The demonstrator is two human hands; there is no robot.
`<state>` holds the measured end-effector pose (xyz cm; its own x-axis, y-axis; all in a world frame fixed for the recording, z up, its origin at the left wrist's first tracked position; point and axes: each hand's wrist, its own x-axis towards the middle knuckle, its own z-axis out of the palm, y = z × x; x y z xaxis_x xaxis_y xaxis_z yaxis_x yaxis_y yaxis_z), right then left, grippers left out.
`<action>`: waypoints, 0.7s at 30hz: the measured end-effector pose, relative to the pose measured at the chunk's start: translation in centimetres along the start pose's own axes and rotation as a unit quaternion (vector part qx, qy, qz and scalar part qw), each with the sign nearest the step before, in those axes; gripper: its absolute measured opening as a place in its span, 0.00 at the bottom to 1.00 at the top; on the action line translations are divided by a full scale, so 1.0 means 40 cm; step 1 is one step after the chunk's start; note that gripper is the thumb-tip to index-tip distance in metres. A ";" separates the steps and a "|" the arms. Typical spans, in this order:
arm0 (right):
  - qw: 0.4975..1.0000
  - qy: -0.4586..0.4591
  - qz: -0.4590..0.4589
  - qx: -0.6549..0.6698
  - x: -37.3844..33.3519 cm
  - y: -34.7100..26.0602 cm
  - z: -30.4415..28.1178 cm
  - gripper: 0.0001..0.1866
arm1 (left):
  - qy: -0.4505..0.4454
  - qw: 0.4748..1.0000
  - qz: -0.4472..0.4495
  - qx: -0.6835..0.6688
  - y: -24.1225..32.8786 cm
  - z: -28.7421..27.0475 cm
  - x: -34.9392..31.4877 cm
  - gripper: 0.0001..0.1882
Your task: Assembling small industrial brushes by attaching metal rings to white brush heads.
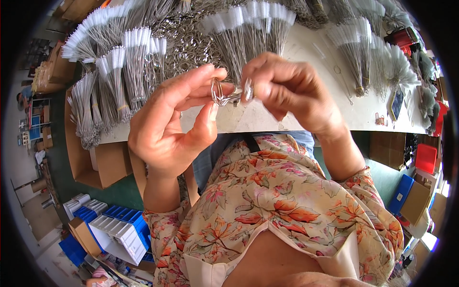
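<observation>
Above the table's near edge, my left hand (167, 122) pinches several shiny metal rings (219, 98) between thumb and fingertips. Close beside it, my right hand (299, 93) is closed, slightly blurred, with a small shiny metal piece (248, 89) at its fingertips. Whether that piece is linked to the rings I cannot tell. Behind my hands lies a large heap of metal rings (189, 40). A fan of thin wire brushes with white bristle ends (253, 28) spreads beyond my right hand.
Brush bundles (114, 71) crowd the left of the white table (311, 62); more bundles (356, 52) lie at the right. A cardboard box (103, 165) stands below the left edge. Blue and white plastic bins (119, 234) sit at lower left, and a red bin (425, 159) at right.
</observation>
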<state>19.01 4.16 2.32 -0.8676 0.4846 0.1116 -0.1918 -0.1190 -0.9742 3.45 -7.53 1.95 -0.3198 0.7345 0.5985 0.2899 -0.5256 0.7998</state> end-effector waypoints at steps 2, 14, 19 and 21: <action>0.998 0.029 0.042 0.036 0.011 -0.045 0.009 0.08 | -0.003 0.999 0.032 0.028 0.004 -0.002 0.011 0.17; 0.999 0.002 -0.033 -0.014 0.066 -0.042 0.042 0.08 | -0.083 0.979 0.060 0.174 0.039 -0.037 0.073 0.17; 0.995 0.009 -0.051 -0.080 0.064 -0.045 0.033 0.07 | -0.108 0.977 0.009 0.183 0.064 -0.051 0.117 0.15; 0.992 0.038 -0.081 -0.092 0.067 -0.040 0.035 0.08 | -0.208 0.942 0.068 0.253 0.074 -0.071 0.154 0.11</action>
<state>16.35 4.42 4.46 -0.7937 0.5491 0.2619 -0.2329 0.1234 -0.9646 -0.21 -5.77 8.13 0.1023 0.8357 0.5396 0.7293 -0.4319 0.5306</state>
